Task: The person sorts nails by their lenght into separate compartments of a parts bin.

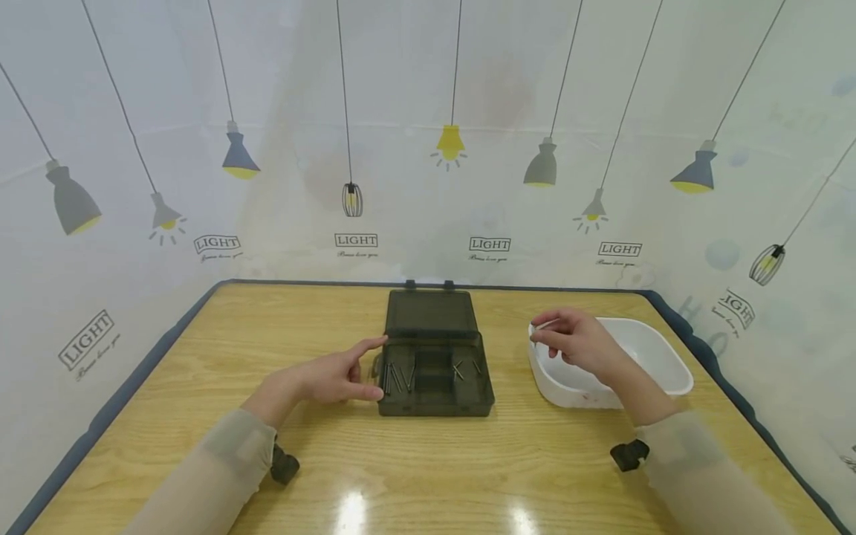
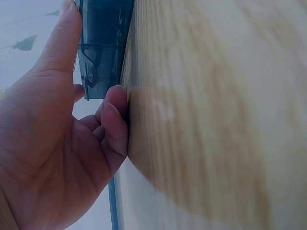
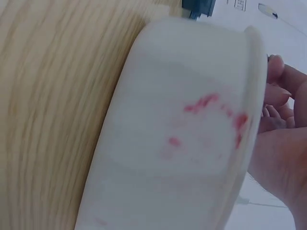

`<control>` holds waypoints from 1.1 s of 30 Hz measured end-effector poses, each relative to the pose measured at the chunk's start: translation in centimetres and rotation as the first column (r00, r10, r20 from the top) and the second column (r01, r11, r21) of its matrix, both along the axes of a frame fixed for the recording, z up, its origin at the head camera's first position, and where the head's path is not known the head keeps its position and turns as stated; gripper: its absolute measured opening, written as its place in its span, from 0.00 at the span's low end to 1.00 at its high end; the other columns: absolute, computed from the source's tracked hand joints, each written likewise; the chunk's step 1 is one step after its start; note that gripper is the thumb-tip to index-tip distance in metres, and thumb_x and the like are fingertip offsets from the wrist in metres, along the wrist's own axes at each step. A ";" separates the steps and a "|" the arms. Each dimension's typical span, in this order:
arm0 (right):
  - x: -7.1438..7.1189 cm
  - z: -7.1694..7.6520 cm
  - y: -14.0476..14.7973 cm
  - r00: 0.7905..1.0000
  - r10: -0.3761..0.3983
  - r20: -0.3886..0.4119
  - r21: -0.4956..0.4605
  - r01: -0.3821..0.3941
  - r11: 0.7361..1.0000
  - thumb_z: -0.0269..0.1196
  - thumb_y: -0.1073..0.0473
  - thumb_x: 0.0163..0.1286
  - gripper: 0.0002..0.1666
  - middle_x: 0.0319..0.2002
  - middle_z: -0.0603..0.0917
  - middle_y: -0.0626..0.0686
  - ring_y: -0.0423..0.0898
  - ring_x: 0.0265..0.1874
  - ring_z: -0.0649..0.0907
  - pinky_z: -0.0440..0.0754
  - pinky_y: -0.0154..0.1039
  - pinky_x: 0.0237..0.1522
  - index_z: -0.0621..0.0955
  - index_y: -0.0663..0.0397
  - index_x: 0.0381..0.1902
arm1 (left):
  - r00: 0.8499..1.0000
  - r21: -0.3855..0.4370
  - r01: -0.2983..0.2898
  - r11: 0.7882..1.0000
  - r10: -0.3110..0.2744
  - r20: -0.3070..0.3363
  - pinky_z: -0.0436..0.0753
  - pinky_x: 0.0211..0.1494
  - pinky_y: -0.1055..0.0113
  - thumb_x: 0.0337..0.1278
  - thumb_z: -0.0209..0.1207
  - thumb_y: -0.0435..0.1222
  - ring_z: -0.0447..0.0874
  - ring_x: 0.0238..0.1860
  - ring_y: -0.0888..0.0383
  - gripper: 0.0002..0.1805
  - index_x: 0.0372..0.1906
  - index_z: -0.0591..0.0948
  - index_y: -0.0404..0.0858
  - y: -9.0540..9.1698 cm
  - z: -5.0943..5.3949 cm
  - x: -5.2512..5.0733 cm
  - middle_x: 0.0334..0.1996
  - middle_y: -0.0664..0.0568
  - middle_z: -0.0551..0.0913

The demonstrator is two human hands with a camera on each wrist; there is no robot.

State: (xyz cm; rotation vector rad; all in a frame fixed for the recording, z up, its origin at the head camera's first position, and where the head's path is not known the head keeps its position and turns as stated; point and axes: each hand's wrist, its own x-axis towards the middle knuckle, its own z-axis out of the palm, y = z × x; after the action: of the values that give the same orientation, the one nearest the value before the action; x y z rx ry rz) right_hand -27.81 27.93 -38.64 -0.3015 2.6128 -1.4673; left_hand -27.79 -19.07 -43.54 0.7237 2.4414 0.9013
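Observation:
A dark see-through plastic case (image 1: 435, 407) lies on the wooden table with its lid (image 1: 431, 312) raised at the back. Thin metal pins, perhaps nails or screws (image 1: 400, 377), lie in its left and right compartments. My left hand (image 1: 331, 377) rests at the case's left side, thumb and index finger stretched out to touch its edge; the other fingers bend loosely underneath. Over the left rim of a white plastic basin (image 1: 575, 397), my right hand (image 1: 582, 343) pinches a thin dark pin between thumb and index finger, mostly hidden. The basin's contents cannot be made out.
The wooden table (image 1: 414, 475) has a dark blue edge strip (image 1: 725, 386) along its back and sides. Behind it hangs a pale cloth (image 1: 414, 89) printed with lamps. Red smudges (image 3: 206, 101) mark the basin's outer wall.

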 end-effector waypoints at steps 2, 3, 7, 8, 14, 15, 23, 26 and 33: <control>0.1 0.0 -0.7 1.000 -0.004 0.000 -0.006 0.004 1.000 0.68 0.54 0.83 0.21 0.40 0.90 0.52 0.43 0.30 0.82 0.74 0.35 0.26 0.81 0.62 0.63 | 1.000 -0.005 -0.002 1.000 0.002 0.002 0.79 0.42 0.58 0.72 0.69 0.58 0.80 0.34 0.55 0.58 0.92 0.45 0.56 0.0 0.0 0.0 0.35 0.48 0.84; 0.1 0.1 -1.0 1.000 -0.007 0.002 -0.013 0.007 1.000 0.68 0.54 0.83 0.21 0.40 0.91 0.51 0.42 0.30 0.82 0.74 0.35 0.26 0.81 0.62 0.63 | 1.000 -0.006 -0.004 1.000 0.004 0.004 0.79 0.42 0.58 0.72 0.69 0.58 0.80 0.34 0.55 0.58 0.92 0.45 0.56 0.0 0.0 0.1 0.35 0.48 0.84; 0.2 0.3 -2.3 1.000 -0.006 0.016 -0.057 0.007 0.998 0.68 0.55 0.82 0.21 0.41 0.92 0.48 0.41 0.29 0.82 0.73 0.35 0.27 0.81 0.64 0.63 | 1.000 -0.013 -0.008 1.000 0.008 0.005 0.80 0.42 0.59 0.72 0.69 0.59 0.81 0.34 0.56 0.58 0.92 0.45 0.57 0.0 0.0 0.1 0.35 0.49 0.84; 0.2 0.3 -2.6 1.000 -0.009 0.025 -0.071 0.010 0.997 0.68 0.55 0.82 0.21 0.41 0.92 0.47 0.40 0.29 0.82 0.73 0.35 0.26 0.81 0.64 0.63 | 1.000 -0.014 -0.009 1.000 0.009 0.006 0.80 0.43 0.59 0.71 0.70 0.59 0.81 0.34 0.56 0.58 0.92 0.45 0.58 0.0 0.0 0.1 0.35 0.49 0.84; 0.3 0.3 -4.3 0.999 -0.008 0.040 -0.085 0.011 0.996 0.69 0.56 0.81 0.18 0.39 0.90 0.43 0.43 0.30 0.82 0.72 0.35 0.26 0.83 0.63 0.60 | 1.000 -0.012 -0.008 1.000 0.008 0.007 0.80 0.43 0.59 0.71 0.69 0.59 0.81 0.34 0.55 0.58 0.92 0.45 0.58 0.0 -0.2 0.0 0.36 0.49 0.84; 0.2 0.2 -4.5 0.999 -0.007 0.038 -0.081 0.011 0.997 0.69 0.56 0.81 0.17 0.38 0.89 0.43 0.43 0.30 0.82 0.72 0.35 0.26 0.83 0.62 0.59 | 1.000 -0.013 -0.008 1.000 0.008 0.006 0.80 0.43 0.59 0.71 0.69 0.60 0.81 0.34 0.56 0.58 0.92 0.45 0.58 0.0 -0.2 0.0 0.36 0.50 0.84; -0.1 -0.5 -6.2 0.999 0.018 0.042 -0.073 -0.014 0.997 0.69 0.56 0.82 0.14 0.37 0.88 0.46 0.45 0.31 0.83 0.74 0.35 0.26 0.86 0.59 0.56 | 1.000 -0.009 -0.013 1.000 0.014 0.022 0.81 0.43 0.59 0.71 0.70 0.59 0.83 0.34 0.55 0.58 0.92 0.45 0.59 0.0 -0.1 0.0 0.36 0.49 0.84; -0.2 -0.6 -6.8 0.998 0.025 0.054 -0.073 -0.021 0.997 0.69 0.55 0.82 0.14 0.39 0.89 0.47 0.45 0.30 0.83 0.75 0.36 0.26 0.86 0.60 0.56 | 1.000 -0.003 -0.007 1.000 0.007 0.022 0.81 0.43 0.59 0.72 0.69 0.59 0.83 0.34 0.54 0.58 0.92 0.44 0.58 -0.1 0.0 0.1 0.36 0.49 0.84; 0.0 -1.0 -8.2 0.996 0.043 0.076 -0.063 -0.038 0.997 0.67 0.57 0.83 0.17 0.43 0.91 0.55 0.44 0.29 0.84 0.73 0.36 0.26 0.84 0.65 0.60 | 1.000 0.021 0.001 1.000 -0.001 0.026 0.80 0.42 0.57 0.73 0.70 0.57 0.82 0.33 0.54 0.58 0.92 0.45 0.56 0.0 0.1 0.2 0.35 0.48 0.83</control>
State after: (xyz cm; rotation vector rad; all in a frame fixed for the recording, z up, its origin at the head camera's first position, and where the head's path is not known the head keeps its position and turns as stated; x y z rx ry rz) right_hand -27.84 19.78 -39.67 -0.2958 2.4904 -1.5174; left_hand -27.59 -19.07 -43.42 0.7158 2.4121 0.9315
